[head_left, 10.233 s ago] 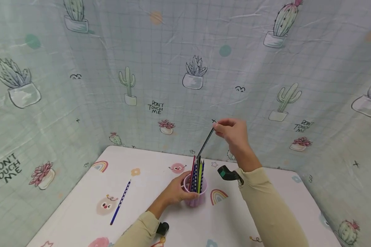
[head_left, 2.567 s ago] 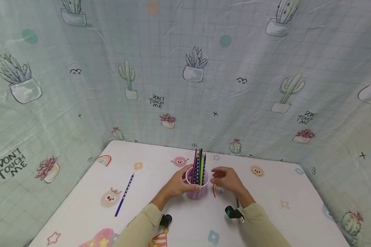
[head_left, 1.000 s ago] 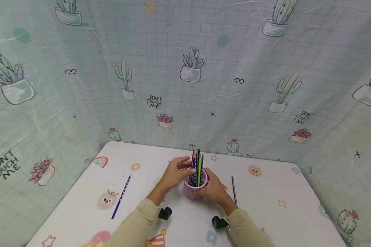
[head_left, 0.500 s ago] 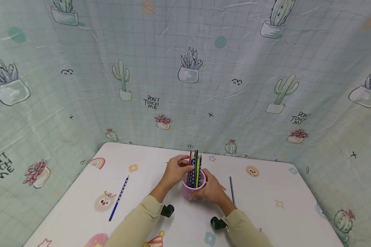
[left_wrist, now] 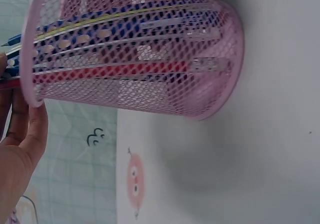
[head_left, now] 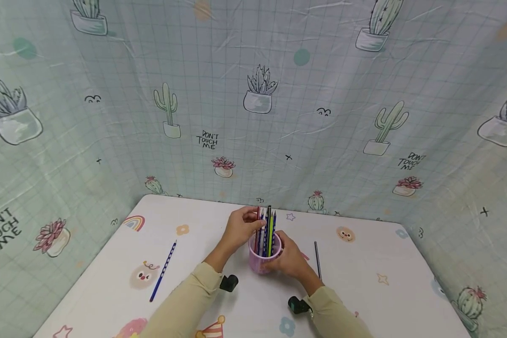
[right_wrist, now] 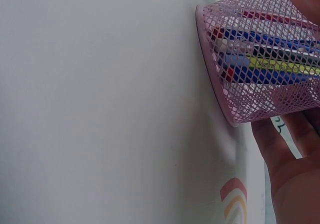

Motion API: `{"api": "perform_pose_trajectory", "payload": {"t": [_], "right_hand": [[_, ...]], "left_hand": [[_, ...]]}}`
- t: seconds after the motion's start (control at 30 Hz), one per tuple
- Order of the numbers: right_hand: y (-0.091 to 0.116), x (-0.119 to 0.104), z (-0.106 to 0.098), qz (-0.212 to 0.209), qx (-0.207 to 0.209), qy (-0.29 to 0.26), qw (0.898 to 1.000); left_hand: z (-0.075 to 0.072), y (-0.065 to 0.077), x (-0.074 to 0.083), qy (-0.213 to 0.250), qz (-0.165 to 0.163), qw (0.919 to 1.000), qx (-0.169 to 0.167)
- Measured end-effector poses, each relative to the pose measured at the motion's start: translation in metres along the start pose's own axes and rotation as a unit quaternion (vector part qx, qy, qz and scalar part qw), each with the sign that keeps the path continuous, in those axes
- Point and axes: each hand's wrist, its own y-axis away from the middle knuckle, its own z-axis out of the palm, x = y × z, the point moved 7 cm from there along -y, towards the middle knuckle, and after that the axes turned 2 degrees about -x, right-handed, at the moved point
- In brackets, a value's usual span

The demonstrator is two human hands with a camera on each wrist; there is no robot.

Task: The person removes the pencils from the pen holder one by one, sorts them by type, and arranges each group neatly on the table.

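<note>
The pink mesh pencil cup [head_left: 259,264] stands on the table, holding several pencils and pens: a red one [left_wrist: 150,70], a yellow-green one [head_left: 271,233], a black one and blue white-dotted ones. My right hand [head_left: 290,256] grips the cup around its near right side, thumb in front; the right wrist view shows fingers [right_wrist: 270,141] behind the mesh. My left hand [head_left: 237,230] is over the cup's left rim, thumb and fingers pinching a blue dotted pencil [head_left: 261,236] by its upper part. The red one stands close behind those fingertips, partly covered by them.
A blue dotted pencil [head_left: 163,271] lies on the table at the left. On the right lies a dark pen or pencil [head_left: 317,259], its near end hidden by my right forearm. A patterned curtain [head_left: 219,94] rises behind the table's far edge.
Earlier my right hand lifted a dark pen or pencil from the cup; it now lies at the right. The right hand took over the cup, and the left moved up to the pencils, now tilting one leftward.
</note>
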Motion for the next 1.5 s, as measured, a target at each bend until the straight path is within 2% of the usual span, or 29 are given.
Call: {"api": "perform_pose_trajectory", "payload": {"t": [0.2, 0.5, 0.7, 0.83, 0.97, 1.23, 1.5], "right_hand": [[0.0, 0.0, 0.0, 0.004, -0.001, -0.002, 1.0], [0.0, 0.0, 0.0, -0.002, -0.002, -0.003, 1.0], [-0.001, 0.005, -0.001, 0.01, 0.001, -0.006, 1.0], [-0.002, 0.006, -0.002, 0.013, -0.001, -0.002, 1.0], [-0.001, 0.005, -0.001, 0.012, -0.005, 0.001, 1.0], [-0.002, 0.002, -0.001, 0.008, -0.006, -0.001, 1.0], [-0.001, 0.004, -0.002, 0.012, -0.012, -0.003, 1.0]], "left_hand": [[-0.008, -0.005, 0.019, -0.006, 0.022, 0.9997, 0.013], [-0.022, -0.01, 0.063, -0.006, 0.056, 0.9984, 0.008], [-0.037, -0.011, 0.09, -0.001, 0.059, 0.998, 0.02], [-0.048, -0.009, 0.099, 0.011, 0.048, 0.9986, 0.018], [-0.059, -0.007, 0.1, 0.013, 0.032, 0.9994, 0.006], [-0.088, -0.002, 0.088, -0.036, -0.002, 0.9992, -0.016], [-0.113, 0.007, 0.068, -0.082, -0.044, 0.9953, -0.029]]}}
